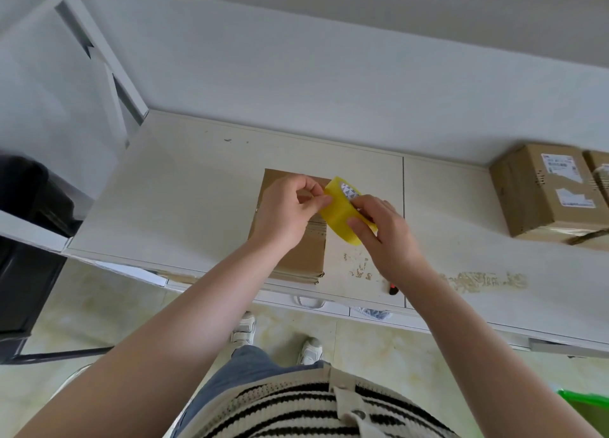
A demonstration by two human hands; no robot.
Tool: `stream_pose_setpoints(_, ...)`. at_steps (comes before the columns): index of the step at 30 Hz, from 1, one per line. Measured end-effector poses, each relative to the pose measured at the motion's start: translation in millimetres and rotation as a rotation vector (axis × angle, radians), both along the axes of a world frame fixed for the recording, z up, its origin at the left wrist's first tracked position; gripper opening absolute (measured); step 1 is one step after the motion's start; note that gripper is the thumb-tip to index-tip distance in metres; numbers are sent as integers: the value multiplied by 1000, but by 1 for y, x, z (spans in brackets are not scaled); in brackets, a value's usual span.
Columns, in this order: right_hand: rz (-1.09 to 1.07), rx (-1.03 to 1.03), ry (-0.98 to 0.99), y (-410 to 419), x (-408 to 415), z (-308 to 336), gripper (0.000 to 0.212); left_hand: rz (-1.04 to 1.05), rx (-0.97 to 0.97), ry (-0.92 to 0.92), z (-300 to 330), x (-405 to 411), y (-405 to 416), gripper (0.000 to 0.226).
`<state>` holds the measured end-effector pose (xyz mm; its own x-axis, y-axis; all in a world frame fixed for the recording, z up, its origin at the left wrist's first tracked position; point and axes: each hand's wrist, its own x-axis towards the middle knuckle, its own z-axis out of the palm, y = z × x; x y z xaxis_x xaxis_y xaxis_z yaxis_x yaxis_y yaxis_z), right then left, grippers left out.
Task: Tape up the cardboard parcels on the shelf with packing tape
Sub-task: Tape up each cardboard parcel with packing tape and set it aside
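A flat brown cardboard parcel [301, 256] lies on the white shelf [184, 187], partly hidden under my hands. Above it I hold a yellow roll of packing tape [339, 211]. My right hand [382, 233] grips the roll, with fingers across its outer face and its edge. My left hand [290, 206] pinches at the roll's upper left edge with thumb and fingertips. Whether a tape end is lifted is too small to tell.
Two taped cardboard boxes [547, 193] with labels stand at the shelf's right back. A small red and black object [392, 289] lies at the shelf's front edge, near tape residue [487, 281]. A black bin [29, 206] stands at the left.
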<state>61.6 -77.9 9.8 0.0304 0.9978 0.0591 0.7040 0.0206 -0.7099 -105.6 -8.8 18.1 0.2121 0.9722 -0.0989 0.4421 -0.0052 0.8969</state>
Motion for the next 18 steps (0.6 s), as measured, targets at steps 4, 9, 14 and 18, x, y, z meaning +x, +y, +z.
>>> stream_pose_setpoints(4, 35, 16, -35, 2, 2, 4, 28, -59, 159, 94, 5, -5, -3, 16)
stream_pose_setpoints(9, 57, -21, -35, 6, 2, 13, 33, -166, 250, 88, 9, -9, -3, 16)
stream_pose_setpoints(14, 84, -87, 71, 4, 6, 20, 26, -334, 71, -49, 12, -21, 10, 9)
stream_pose_setpoints(18, 47, -147, 132, 5, 10, 26, 13, -374, -5, -145, 13, -27, 13, 15)
